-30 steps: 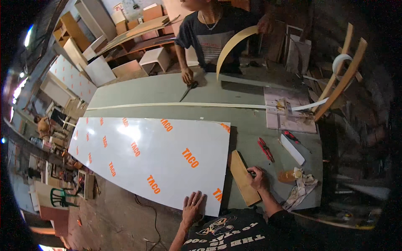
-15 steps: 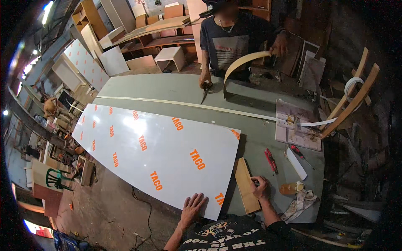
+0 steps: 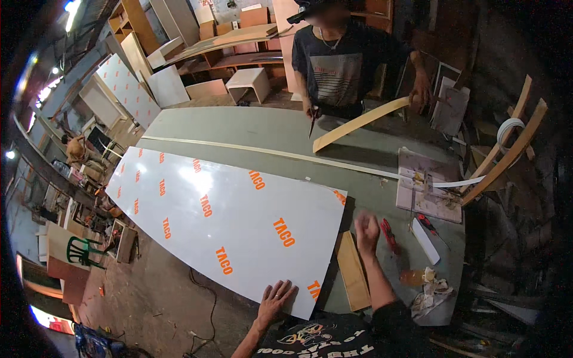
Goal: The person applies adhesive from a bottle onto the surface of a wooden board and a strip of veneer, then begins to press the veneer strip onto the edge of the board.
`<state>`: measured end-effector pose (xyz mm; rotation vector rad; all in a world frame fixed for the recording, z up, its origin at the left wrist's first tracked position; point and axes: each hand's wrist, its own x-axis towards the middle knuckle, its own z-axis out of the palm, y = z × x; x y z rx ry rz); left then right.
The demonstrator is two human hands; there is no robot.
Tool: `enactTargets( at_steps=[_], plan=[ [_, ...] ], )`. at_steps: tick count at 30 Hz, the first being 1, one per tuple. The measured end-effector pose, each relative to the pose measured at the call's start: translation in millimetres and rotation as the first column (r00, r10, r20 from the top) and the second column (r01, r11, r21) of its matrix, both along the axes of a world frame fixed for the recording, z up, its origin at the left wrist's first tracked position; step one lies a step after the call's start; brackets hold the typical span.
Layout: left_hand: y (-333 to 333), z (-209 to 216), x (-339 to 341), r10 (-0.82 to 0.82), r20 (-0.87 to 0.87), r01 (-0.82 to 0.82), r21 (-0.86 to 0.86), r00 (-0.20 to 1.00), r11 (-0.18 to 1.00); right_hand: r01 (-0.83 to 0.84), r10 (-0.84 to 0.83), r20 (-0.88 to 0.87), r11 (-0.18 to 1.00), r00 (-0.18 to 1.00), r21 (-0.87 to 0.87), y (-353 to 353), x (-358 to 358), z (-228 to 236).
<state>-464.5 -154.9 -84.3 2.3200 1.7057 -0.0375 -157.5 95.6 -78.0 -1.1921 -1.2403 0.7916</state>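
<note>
A large glossy white panel (image 3: 239, 203) with orange print lies on the grey-green worktable. My left hand (image 3: 277, 300) rests flat on its near right corner, fingers spread. My right hand (image 3: 366, 234) is raised off the table, just past the far end of a flat wooden block (image 3: 353, 275) and left of a red-handled tool (image 3: 389, 236). Its fingers look curled in; blur hides what they hold, if anything. The block lies right of the panel, touched by neither hand.
Across the worktable (image 3: 239, 122), a person holds a curved edging strip (image 3: 361, 124) and scissors (image 3: 313, 122). At right are a tool-mounted board (image 3: 421, 185), a red screwdriver (image 3: 427, 222), a white strip (image 3: 424, 241), an amber bottle (image 3: 412, 277) and a crumpled rag (image 3: 431, 295).
My right hand has lifted off the wooden block and moved away from me. My left hand stays on the panel. The other person's strip has swung lower, its free end shifting toward the table.
</note>
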Motion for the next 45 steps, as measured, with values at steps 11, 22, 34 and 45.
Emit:
enactTargets(
  at_steps=[11,22,34,45],
  plan=[
    [-61.6,-28.3,-1.1,0.542,0.080,-0.545,0.018,0.837,0.838,0.172,-0.218,-0.072,0.899,0.973,-0.403,347.1,-10.9,-27.9],
    [-402.9,-24.0,76.3,0.900,-0.198,-0.730,-0.529,-0.389,-0.432,0.064,-0.229,-0.273,0.861,0.935,-0.504,423.0,-51.1,-16.3],
    [-381.2,-159.7,-65.7,0.891,0.017,-0.476,-0.850,-0.454,-0.227,0.352,-0.356,0.020,0.915,0.934,-0.198,304.8,-107.3,109.5],
    [-438.9,-124.3,-324.8,0.840,0.233,-0.671,-0.716,-0.491,-0.193,-0.058,0.153,-0.532,0.980,0.833,0.192,-10.0,-409.2,193.7]
  ],
)
